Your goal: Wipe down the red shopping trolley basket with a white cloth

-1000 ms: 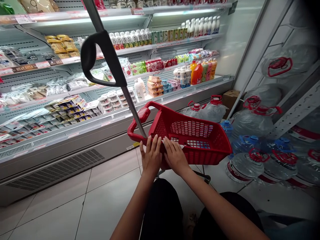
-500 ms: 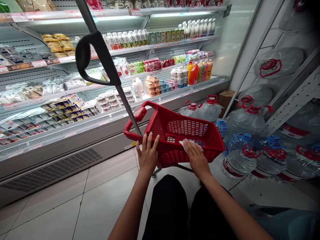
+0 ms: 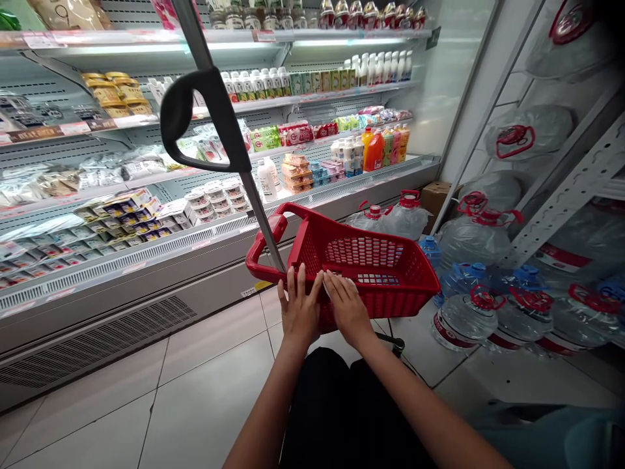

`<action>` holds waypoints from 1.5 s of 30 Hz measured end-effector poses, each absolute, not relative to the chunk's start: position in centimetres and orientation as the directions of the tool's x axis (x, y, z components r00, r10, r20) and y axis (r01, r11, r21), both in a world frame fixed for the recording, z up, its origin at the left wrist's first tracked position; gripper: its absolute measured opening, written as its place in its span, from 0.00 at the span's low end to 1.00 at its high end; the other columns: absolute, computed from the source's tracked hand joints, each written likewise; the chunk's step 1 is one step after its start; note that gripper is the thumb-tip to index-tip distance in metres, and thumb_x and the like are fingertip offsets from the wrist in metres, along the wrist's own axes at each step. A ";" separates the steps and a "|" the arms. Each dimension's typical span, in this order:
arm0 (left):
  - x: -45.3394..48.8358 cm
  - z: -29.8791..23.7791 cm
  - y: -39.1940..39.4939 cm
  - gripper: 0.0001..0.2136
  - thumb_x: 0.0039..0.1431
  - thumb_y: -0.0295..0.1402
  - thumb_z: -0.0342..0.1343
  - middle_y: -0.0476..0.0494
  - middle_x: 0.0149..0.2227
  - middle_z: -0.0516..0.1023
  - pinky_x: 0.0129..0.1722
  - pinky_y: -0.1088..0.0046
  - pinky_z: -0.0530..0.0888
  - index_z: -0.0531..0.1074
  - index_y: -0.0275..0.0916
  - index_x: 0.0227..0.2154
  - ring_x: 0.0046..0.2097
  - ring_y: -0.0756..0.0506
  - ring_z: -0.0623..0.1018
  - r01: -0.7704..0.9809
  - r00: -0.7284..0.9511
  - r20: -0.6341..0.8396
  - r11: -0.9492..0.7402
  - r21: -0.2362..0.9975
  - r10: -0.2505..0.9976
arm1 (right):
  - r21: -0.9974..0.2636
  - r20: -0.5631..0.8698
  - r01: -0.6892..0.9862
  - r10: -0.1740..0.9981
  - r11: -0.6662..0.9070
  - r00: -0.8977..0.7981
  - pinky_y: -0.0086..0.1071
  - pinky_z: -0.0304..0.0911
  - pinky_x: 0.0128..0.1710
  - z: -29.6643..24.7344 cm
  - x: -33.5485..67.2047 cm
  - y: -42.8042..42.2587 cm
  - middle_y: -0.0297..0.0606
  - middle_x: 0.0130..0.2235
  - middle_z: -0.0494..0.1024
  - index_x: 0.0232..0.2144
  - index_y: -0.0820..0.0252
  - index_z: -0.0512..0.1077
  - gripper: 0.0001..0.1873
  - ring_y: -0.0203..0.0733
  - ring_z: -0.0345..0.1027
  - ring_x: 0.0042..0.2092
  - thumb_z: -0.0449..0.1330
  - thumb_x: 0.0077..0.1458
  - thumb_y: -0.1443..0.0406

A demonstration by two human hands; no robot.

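Note:
A red plastic shopping basket with perforated walls sits in front of me, a grey metal pole with a black handle rising at its left end. My left hand lies against the basket's near side by that end, fingers spread, holding nothing. Close beside it, my right hand presses a white wipe onto the near rim. Most of the wipe is hidden under the fingers.
Behind the basket stands a refrigerated display case stocked with dairy cups, bottles and packets. Large water jugs with red handles crowd the floor and rack on the right. Pale tiles cover the floor.
My right hand has slid left along the basket's near rim with the wipe, coming next to my left hand. The left hand stays by the basket's left end, fingers still spread.

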State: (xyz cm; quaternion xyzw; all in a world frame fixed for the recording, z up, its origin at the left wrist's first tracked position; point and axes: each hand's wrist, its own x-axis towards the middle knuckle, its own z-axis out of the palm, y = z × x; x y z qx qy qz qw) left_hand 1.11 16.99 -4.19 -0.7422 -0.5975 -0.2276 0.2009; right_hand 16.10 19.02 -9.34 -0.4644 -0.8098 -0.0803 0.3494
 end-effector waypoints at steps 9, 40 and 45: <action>2.0 -3.7 16.9 0.36 0.55 0.23 0.59 0.38 0.77 0.49 0.73 0.34 0.40 0.66 0.48 0.68 0.76 0.28 0.49 0.982 0.143 0.580 -0.186 0.015 0.802 | -0.089 0.625 0.926 0.745 0.367 -0.235 0.55 0.53 0.72 -13.2 30.8 17.2 0.42 0.74 0.60 0.77 0.54 0.35 0.42 0.50 0.52 0.74 0.43 0.66 0.75; 6.6 -7.1 19.6 0.38 0.62 0.27 0.55 0.51 0.77 0.47 0.76 0.42 0.41 0.54 0.50 0.74 0.77 0.34 0.47 0.926 0.359 0.458 -0.374 -0.062 0.813 | -0.124 0.620 0.866 0.719 0.485 -0.314 0.51 0.52 0.73 -12.2 24.9 19.2 0.40 0.73 0.62 0.77 0.55 0.37 0.42 0.48 0.54 0.72 0.45 0.66 0.74; 4.9 -6.9 19.9 0.39 0.59 0.24 0.56 0.50 0.77 0.48 0.76 0.42 0.43 0.56 0.50 0.74 0.77 0.33 0.48 0.934 0.336 0.473 -0.354 -0.055 0.814 | -0.111 0.618 0.925 0.754 0.363 -0.222 0.53 0.51 0.73 -14.6 33.4 17.1 0.40 0.71 0.66 0.77 0.52 0.42 0.40 0.49 0.58 0.71 0.44 0.67 0.74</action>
